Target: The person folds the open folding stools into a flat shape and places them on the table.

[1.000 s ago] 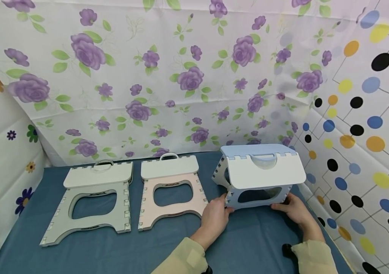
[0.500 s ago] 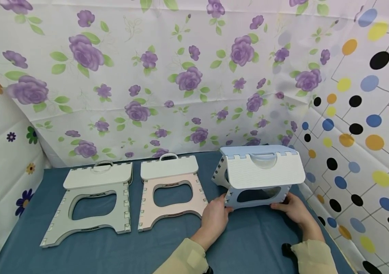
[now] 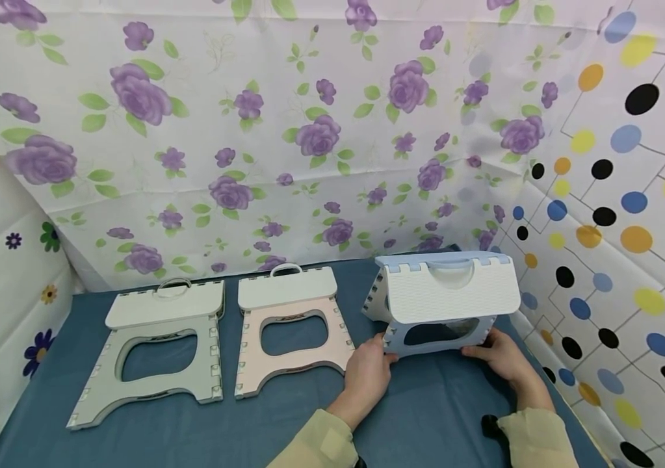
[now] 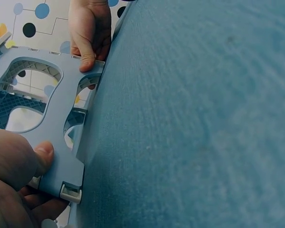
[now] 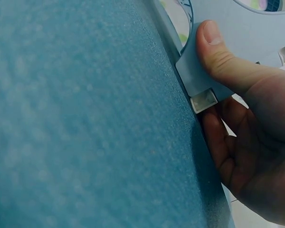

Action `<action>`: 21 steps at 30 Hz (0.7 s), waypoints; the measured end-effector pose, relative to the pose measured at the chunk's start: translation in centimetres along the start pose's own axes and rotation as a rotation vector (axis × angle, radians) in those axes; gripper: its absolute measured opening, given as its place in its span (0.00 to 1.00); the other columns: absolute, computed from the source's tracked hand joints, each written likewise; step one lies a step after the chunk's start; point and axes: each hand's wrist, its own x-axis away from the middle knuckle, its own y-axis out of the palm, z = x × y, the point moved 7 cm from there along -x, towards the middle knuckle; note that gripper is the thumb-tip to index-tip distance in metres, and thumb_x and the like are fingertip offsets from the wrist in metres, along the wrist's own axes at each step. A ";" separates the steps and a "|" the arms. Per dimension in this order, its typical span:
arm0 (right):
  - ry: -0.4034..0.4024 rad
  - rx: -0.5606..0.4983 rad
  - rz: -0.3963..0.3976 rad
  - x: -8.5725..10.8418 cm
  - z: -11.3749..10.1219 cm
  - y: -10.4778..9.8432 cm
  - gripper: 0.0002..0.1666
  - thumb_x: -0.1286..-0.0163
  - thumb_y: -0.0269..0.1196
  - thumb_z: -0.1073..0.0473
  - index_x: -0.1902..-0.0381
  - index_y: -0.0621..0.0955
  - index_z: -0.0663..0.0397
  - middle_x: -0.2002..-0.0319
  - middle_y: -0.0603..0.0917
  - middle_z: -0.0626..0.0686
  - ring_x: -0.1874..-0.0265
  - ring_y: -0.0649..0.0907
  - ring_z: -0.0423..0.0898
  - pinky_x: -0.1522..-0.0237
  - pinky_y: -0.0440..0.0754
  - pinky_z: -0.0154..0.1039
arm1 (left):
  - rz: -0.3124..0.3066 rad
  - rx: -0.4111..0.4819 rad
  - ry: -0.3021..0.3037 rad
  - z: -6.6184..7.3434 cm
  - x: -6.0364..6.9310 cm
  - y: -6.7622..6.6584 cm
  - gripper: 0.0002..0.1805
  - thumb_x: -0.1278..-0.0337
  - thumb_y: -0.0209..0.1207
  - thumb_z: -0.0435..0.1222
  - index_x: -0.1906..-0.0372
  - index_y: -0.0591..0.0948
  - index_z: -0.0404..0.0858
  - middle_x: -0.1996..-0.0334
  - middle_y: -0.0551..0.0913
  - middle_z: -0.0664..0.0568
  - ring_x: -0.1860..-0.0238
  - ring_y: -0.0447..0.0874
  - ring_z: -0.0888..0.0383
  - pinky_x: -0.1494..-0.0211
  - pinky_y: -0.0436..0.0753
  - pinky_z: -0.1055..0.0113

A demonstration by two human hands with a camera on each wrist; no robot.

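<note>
A blue folding step stool with a white front top panel stands partly unfolded at the right of the head view. Its top halves slope down from a ridge with a blue carry handle. My left hand grips the lower left corner of its front leg panel. In the left wrist view that thumb presses the panel's outer face, with fingers behind the edge. The right hand holds the opposite lower corner; in the right wrist view its thumb lies on the blue panel and the fingers curl behind.
A pink-and-white folded stool lies flat just left of my left hand. Further left lies a grey-green folded stool. A blue cloth covers the table. Patterned sheets close off the back and both sides.
The blue rear half of the stool's top shows as a slightly narrower strip than before. Both hands keep their grip at the same corners. The head view has shifted slightly.
</note>
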 end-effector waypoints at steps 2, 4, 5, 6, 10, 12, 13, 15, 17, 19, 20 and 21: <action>-0.004 0.002 -0.002 0.0 0.0 0.0 0.30 0.29 0.76 0.56 0.37 0.79 0.68 0.50 0.86 0.58 0.56 0.83 0.47 0.57 0.82 0.39 | 0.000 0.001 -0.004 0.0 0.0 0.0 0.20 0.33 0.72 0.38 0.41 0.85 0.35 0.57 0.91 0.47 0.62 0.90 0.54 0.65 0.85 0.62; -0.006 0.001 -0.003 0.0 -0.1 0.0 0.30 0.29 0.76 0.56 0.37 0.80 0.67 0.50 0.86 0.58 0.56 0.83 0.47 0.57 0.82 0.39 | -0.002 0.004 -0.008 0.0 -0.1 0.1 0.19 0.33 0.72 0.38 0.41 0.86 0.35 0.57 0.91 0.47 0.63 0.90 0.55 0.67 0.85 0.63; -0.007 0.002 -0.003 0.0 -0.1 0.0 0.30 0.29 0.76 0.56 0.37 0.80 0.67 0.50 0.86 0.58 0.56 0.83 0.47 0.57 0.82 0.39 | -0.004 0.006 -0.010 0.0 -0.1 0.1 0.19 0.33 0.72 0.38 0.41 0.86 0.35 0.57 0.91 0.48 0.63 0.90 0.55 0.67 0.84 0.64; -0.007 0.004 -0.004 0.0 -0.1 0.0 0.30 0.29 0.76 0.56 0.37 0.79 0.67 0.50 0.86 0.58 0.56 0.83 0.47 0.57 0.82 0.39 | -0.005 0.009 -0.009 0.0 -0.1 0.1 0.19 0.33 0.72 0.38 0.42 0.86 0.35 0.58 0.91 0.48 0.64 0.90 0.56 0.68 0.84 0.64; -0.005 0.010 0.000 0.1 -0.1 0.0 0.30 0.28 0.76 0.56 0.38 0.80 0.68 0.50 0.86 0.59 0.56 0.83 0.48 0.56 0.82 0.39 | -0.001 0.015 -0.005 0.0 -0.1 0.0 0.18 0.33 0.72 0.37 0.43 0.86 0.34 0.60 0.91 0.48 0.67 0.88 0.57 0.70 0.82 0.65; -0.002 0.014 -0.002 0.1 0.0 0.0 0.29 0.28 0.76 0.55 0.39 0.80 0.68 0.51 0.87 0.59 0.56 0.83 0.48 0.57 0.82 0.39 | 0.005 0.008 -0.004 0.0 -0.1 0.1 0.17 0.32 0.72 0.38 0.44 0.86 0.34 0.61 0.90 0.48 0.68 0.87 0.57 0.71 0.81 0.66; 0.000 0.017 -0.003 0.1 0.1 0.0 0.28 0.28 0.76 0.55 0.39 0.80 0.67 0.51 0.87 0.58 0.57 0.83 0.48 0.57 0.82 0.39 | 0.009 0.004 -0.004 0.0 -0.1 0.1 0.17 0.32 0.72 0.38 0.45 0.85 0.34 0.62 0.90 0.48 0.70 0.87 0.58 0.72 0.81 0.66; 0.004 0.021 -0.008 0.1 0.1 0.0 0.28 0.28 0.75 0.55 0.40 0.81 0.67 0.52 0.87 0.58 0.57 0.83 0.48 0.57 0.82 0.40 | 0.017 -0.003 -0.006 0.0 -0.1 0.1 0.16 0.33 0.72 0.38 0.47 0.85 0.34 0.65 0.89 0.48 0.72 0.85 0.58 0.74 0.79 0.66; 0.009 0.025 -0.013 0.1 0.2 0.0 0.27 0.28 0.75 0.54 0.41 0.81 0.67 0.52 0.87 0.58 0.57 0.83 0.49 0.57 0.82 0.41 | 0.019 -0.010 -0.014 0.0 -0.1 0.2 0.16 0.33 0.72 0.39 0.48 0.84 0.34 0.67 0.88 0.49 0.74 0.84 0.59 0.76 0.77 0.66; 0.015 0.028 -0.016 0.1 0.2 0.0 0.27 0.27 0.75 0.53 0.41 0.81 0.66 0.51 0.87 0.58 0.56 0.83 0.49 0.57 0.82 0.41 | 0.023 -0.012 -0.020 0.0 -0.1 0.3 0.16 0.34 0.73 0.39 0.49 0.84 0.34 0.69 0.87 0.49 0.76 0.83 0.59 0.78 0.76 0.66; 0.019 0.029 -0.017 0.1 0.2 0.0 0.27 0.27 0.75 0.53 0.41 0.81 0.66 0.51 0.87 0.58 0.56 0.83 0.49 0.56 0.82 0.41 | 0.024 -0.012 -0.025 0.0 -0.1 0.3 0.17 0.34 0.73 0.39 0.48 0.84 0.34 0.69 0.87 0.49 0.77 0.82 0.59 0.78 0.75 0.66; 0.024 0.028 -0.018 0.2 0.2 0.1 0.27 0.27 0.75 0.53 0.41 0.81 0.66 0.51 0.87 0.58 0.56 0.83 0.49 0.56 0.82 0.41 | 0.023 -0.012 -0.029 0.0 -0.1 0.3 0.18 0.35 0.73 0.39 0.47 0.84 0.34 0.70 0.87 0.49 0.78 0.81 0.59 0.79 0.74 0.66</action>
